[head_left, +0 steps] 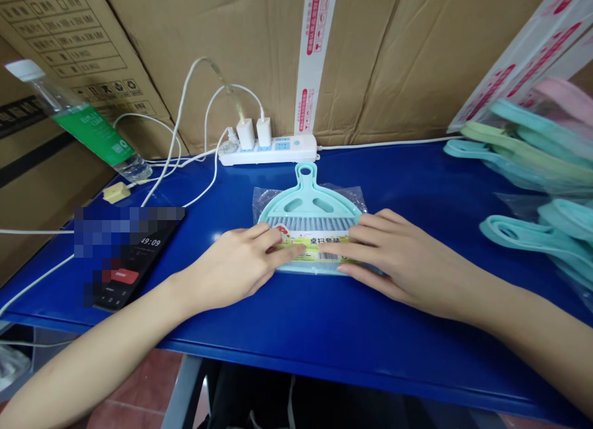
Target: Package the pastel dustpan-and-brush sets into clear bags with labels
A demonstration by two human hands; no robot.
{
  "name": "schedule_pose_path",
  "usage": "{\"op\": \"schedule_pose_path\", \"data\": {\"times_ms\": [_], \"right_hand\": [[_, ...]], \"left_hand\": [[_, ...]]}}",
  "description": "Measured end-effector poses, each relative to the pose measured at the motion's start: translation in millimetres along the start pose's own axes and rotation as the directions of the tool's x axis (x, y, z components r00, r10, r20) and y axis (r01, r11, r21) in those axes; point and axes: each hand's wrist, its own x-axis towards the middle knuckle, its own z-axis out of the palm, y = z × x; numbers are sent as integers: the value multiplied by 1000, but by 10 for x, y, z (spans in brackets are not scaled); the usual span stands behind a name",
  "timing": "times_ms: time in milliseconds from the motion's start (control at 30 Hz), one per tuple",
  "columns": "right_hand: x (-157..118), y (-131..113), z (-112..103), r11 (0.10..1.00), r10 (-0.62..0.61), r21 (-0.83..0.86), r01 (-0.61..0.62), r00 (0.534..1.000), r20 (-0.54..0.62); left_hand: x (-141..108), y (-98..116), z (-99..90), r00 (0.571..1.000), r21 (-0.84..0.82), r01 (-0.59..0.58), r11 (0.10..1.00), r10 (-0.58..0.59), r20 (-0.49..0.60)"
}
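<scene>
A light teal dustpan and brush set [306, 197] lies in a clear plastic bag on the blue table, its handle pointing away from me. Across its near part runs a yellow-green and white label [319, 242] with printed characters. My left hand [236, 262] rests on the label's left end, index finger stretched out and the other fingers bent. From the right, my right hand [393, 256] lies over the label's right end with its fingers spread. Both hands press on the package from above, and neither is wrapped round it.
A white power strip [273, 152] with chargers and cables stands behind. At left are a bottle with a green label [92, 132] and a black phone [139, 262]. More bagged brush sets [523, 151] are piled at right. Cardboard boxes [398, 64] line the back.
</scene>
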Motion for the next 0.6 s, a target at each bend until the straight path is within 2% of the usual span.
{"op": "schedule_pose_path", "data": {"times_ms": [400,600], "right_hand": [[-8,14,-4,1000,16,15,-16,1000,5],[-15,9,2,1000,17,17,-17,1000,6]], "left_hand": [[-12,-10,6,1000,14,-9,1000,9,-14],[-14,-11,11,1000,16,7,1000,-7,24]]}}
